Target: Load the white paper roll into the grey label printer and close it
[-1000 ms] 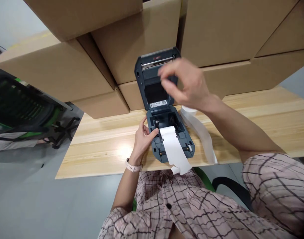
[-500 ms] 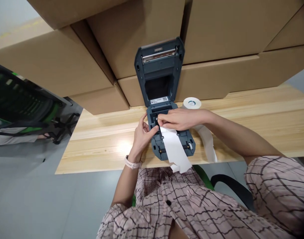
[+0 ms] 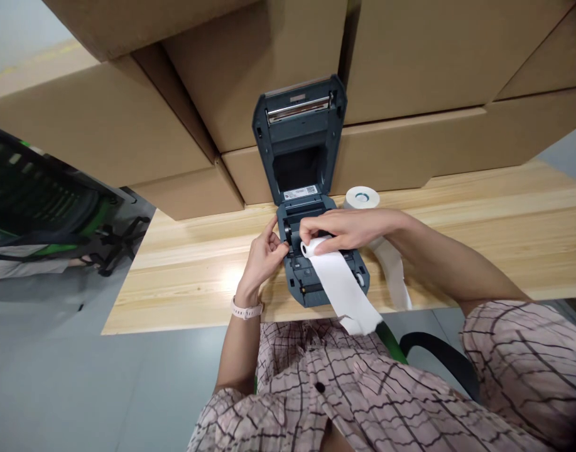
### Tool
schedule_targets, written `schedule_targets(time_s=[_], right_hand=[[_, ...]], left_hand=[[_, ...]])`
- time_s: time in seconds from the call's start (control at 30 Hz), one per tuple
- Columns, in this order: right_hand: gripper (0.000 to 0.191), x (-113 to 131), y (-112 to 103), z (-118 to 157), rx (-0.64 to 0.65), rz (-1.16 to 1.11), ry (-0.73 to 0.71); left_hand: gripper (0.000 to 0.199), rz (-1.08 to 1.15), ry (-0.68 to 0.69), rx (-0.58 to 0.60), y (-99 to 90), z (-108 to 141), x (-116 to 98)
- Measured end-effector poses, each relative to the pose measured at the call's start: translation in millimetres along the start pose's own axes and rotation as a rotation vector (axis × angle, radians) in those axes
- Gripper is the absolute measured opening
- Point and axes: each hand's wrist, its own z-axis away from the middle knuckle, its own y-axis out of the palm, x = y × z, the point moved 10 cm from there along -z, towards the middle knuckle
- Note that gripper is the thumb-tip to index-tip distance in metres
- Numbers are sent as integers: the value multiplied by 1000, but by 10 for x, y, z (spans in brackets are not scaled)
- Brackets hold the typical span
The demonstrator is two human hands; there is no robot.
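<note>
A dark grey label printer [image 3: 294,279] stands on the table with its lid [image 3: 299,135] raised. My right hand [image 3: 347,227] pinches a small, nearly used-up roll of white label paper [image 3: 311,247] over the printer's bay. From that roll a paper strip [image 3: 344,282] hangs past the printer's front edge, its end torn. My left hand [image 3: 265,256] is closed on the printer's left side, thumb at the inner edge by the roll holder. Behind my right wrist stands a larger white label roll [image 3: 362,197], its loose strip [image 3: 394,273] trailing toward the front.
Large cardboard boxes [image 3: 401,150] are stacked along the back of the wooden table [image 3: 174,282]. To the left, beyond the table's end, is an office chair [image 3: 43,194] on wheels. The table's front edge runs close to my body.
My right hand has lifted the small label roll out of its holder, tilting it and shifting it slightly rightward. Its strip swung right. My left thumb moved left, off the roll.
</note>
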Motion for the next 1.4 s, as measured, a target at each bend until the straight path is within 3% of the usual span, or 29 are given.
schedule_targets(time_s=[0.13, 0.23, 0.3, 0.43, 0.6, 0.73, 1.1, 1.23, 1.3, 1.4], right_hand=[[33, 164, -355, 643, -252, -340, -153], [34, 18, -569, 1415, -606, -466, -193], [32, -175, -560, 1864, -752, -462, -142], [44, -713, -317, 2284, -773, -389, 144], [53, -1438, 46, 2372, -906, -548, 486], [65, -1698, 314, 2238, -893, -646, 578], [78, -1702, 461, 2120, -703, -613, 526], [76, -1643, 486, 2199, -653, -600, 478], [72, -1616, 362, 2299, -712, -641, 465], [69, -1556, -53, 2356, -781, -592, 457]], left_hand=[[82, 2, -17, -3, -3, 32, -26], [82, 8, -27, -8, 6, 44, -12], [81, 19, -26, -22, -2, 42, 5], [80, 48, -27, -36, -10, 31, 26], [83, 94, -46, -36, 6, 42, 13], [85, 118, -43, -41, 0, 49, 5], [95, 103, -74, -39, -4, 57, 38], [94, 65, -95, -48, -19, 67, 27], [94, 34, -107, -46, -27, 67, 23], [94, -3, -113, -39, -36, 67, 7]])
